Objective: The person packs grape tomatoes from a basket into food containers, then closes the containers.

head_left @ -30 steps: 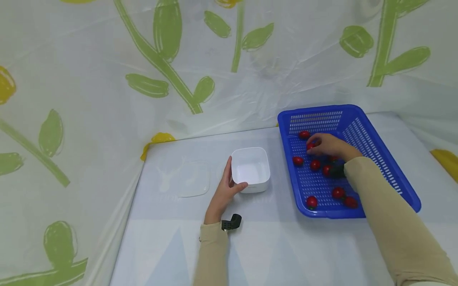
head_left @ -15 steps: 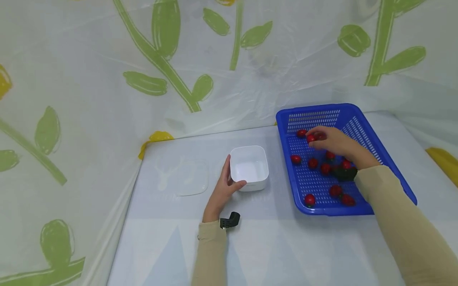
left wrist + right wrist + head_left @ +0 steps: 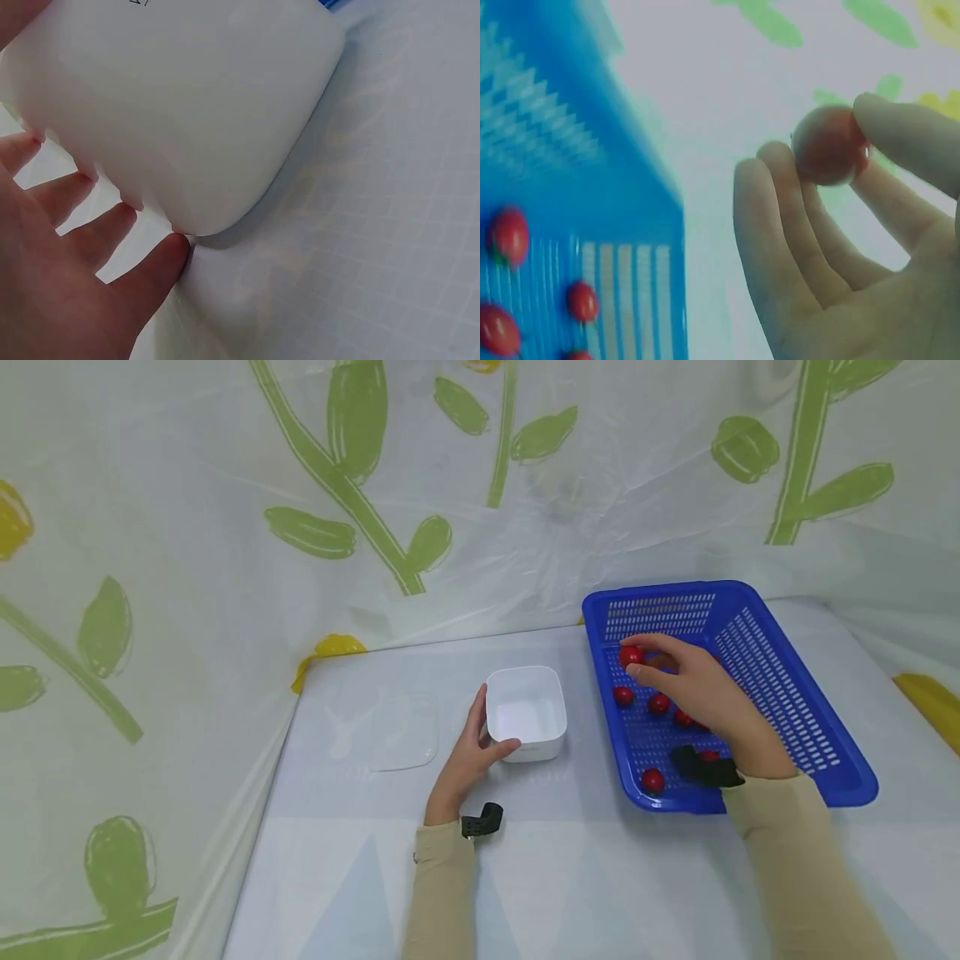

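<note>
My left hand (image 3: 462, 766) holds a square white plastic container (image 3: 537, 751) on the table, fingers along its left side and thumb at the near side. In the left wrist view, fingertips press against the container's wall (image 3: 187, 112). Between thumb and fingers, my right hand (image 3: 701, 689) pinches a red cherry tomato (image 3: 631, 656), which overlaps the left part of the blue basket (image 3: 604, 693) in the head view. The right wrist view shows this tomato (image 3: 825, 146) raised at the fingertips, beside the basket's wall. The container's inside shows only white.
Several more cherry tomatoes (image 3: 653, 781) lie spread over the basket's slotted floor, some hidden behind the right hand and wrist. A clear, flat lid (image 3: 406, 739) lies on the table left of the container. Behind the table hangs a leaf-patterned sheet (image 3: 600, 527).
My right hand has lifted a tomato from the basket floor and carried it left toward the basket's left wall. The left hand and the container have stayed in place.
</note>
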Action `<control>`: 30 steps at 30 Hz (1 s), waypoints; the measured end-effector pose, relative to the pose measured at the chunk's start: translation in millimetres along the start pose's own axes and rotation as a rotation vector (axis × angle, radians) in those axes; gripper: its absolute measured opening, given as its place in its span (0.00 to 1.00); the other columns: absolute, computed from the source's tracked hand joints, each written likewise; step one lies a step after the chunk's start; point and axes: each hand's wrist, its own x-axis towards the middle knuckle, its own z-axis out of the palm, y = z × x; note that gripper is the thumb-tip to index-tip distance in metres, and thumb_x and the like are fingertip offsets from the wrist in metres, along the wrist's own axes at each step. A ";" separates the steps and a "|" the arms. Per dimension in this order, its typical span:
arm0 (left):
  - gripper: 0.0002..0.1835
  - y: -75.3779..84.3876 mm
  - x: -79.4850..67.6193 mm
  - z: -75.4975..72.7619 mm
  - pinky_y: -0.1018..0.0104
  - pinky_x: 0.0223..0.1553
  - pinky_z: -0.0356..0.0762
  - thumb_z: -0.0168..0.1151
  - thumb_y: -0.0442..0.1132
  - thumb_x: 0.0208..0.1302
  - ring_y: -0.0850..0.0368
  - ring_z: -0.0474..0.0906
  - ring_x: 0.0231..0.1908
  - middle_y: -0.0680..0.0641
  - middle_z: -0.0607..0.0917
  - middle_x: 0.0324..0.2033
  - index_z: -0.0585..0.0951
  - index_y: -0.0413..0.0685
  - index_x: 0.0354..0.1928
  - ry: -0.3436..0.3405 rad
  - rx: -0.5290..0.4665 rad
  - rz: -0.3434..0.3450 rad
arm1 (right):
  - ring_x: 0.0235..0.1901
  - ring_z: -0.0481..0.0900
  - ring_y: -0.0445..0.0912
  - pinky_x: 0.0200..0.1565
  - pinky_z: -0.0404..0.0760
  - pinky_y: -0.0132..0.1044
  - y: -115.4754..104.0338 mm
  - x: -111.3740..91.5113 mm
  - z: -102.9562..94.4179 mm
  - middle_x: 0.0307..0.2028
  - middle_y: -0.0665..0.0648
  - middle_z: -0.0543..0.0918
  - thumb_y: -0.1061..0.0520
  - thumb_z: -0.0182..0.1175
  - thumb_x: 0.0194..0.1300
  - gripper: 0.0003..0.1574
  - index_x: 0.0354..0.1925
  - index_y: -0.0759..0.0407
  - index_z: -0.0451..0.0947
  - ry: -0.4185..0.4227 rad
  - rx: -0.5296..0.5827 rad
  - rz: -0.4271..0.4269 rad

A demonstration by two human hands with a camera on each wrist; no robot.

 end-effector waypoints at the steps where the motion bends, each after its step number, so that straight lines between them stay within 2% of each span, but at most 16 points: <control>1: 0.51 -0.3 -0.2 0.0 0.56 0.60 0.54 0.65 0.40 0.53 0.58 0.43 0.66 0.59 0.45 0.67 0.40 0.61 0.69 0.001 0.002 -0.003 | 0.52 0.69 0.52 0.48 0.69 0.56 -1.9 -2.2 4.7 0.53 0.54 0.72 0.37 0.54 0.57 0.32 0.59 0.43 0.65 0.018 0.014 -0.010; 6: 0.51 -6.8 2.0 -2.6 0.56 0.60 0.55 0.66 0.42 0.51 0.58 0.46 0.65 0.61 0.47 0.66 0.41 0.63 0.69 0.010 -0.009 -0.007 | 0.49 0.72 0.49 0.45 0.74 0.50 -11.1 -11.7 29.2 0.53 0.51 0.71 0.37 0.55 0.57 0.31 0.58 0.41 0.66 0.094 0.124 -0.058; 10: 0.51 -19.2 7.3 -3.9 0.58 0.59 0.57 0.68 0.45 0.49 0.62 0.47 0.64 0.66 0.48 0.65 0.43 0.72 0.67 0.017 -0.017 -0.002 | 0.48 0.72 0.46 0.46 0.74 0.49 -19.0 -18.3 45.7 0.52 0.49 0.71 0.40 0.56 0.58 0.29 0.57 0.42 0.67 0.158 0.196 -0.106; 13: 0.50 -26.0 10.7 -3.7 0.59 0.58 0.58 0.68 0.47 0.48 0.66 0.47 0.64 0.68 0.49 0.64 0.44 0.76 0.66 0.020 -0.001 0.006 | 0.46 0.73 0.45 0.44 0.75 0.46 -23.5 -21.9 57.3 0.51 0.49 0.73 0.43 0.58 0.58 0.28 0.57 0.43 0.68 0.219 0.201 -0.150; 17: 0.51 -27.1 12.3 -4.4 0.58 0.59 0.56 0.68 0.47 0.48 0.68 0.46 0.64 0.68 0.49 0.64 0.43 0.73 0.67 0.014 0.013 0.023 | 0.44 0.74 0.45 0.42 0.77 0.41 -26.2 -19.8 76.1 0.49 0.51 0.74 0.45 0.58 0.58 0.28 0.57 0.46 0.69 0.286 0.212 -0.190; 21: 0.52 -25.5 11.7 -6.0 0.54 0.59 0.56 0.68 0.47 0.48 0.66 0.47 0.64 0.67 0.50 0.64 0.43 0.69 0.68 0.025 0.024 0.032 | 0.46 0.74 0.45 0.44 0.76 0.40 -28.4 -14.4 92.8 0.50 0.53 0.75 0.45 0.59 0.58 0.30 0.57 0.50 0.68 0.297 0.283 -0.194; 26: 0.50 -24.6 11.1 -4.8 0.54 0.59 0.57 0.67 0.48 0.49 0.65 0.46 0.64 0.68 0.49 0.64 0.44 0.75 0.67 0.026 0.047 0.000 | 0.46 0.74 0.45 0.44 0.76 0.41 -30.7 -13.7 109.8 0.50 0.54 0.75 0.49 0.60 0.57 0.29 0.56 0.53 0.69 0.290 0.359 -0.179; 30: 0.49 -25.1 13.3 -2.3 0.51 0.58 0.57 0.66 0.44 0.51 0.59 0.45 0.65 0.62 0.48 0.66 0.44 0.72 0.67 0.021 0.043 0.017 | 0.47 0.73 0.44 0.45 0.75 0.40 -29.6 -12.1 123.8 0.50 0.51 0.75 0.49 0.59 0.58 0.27 0.56 0.51 0.70 0.291 0.370 -0.198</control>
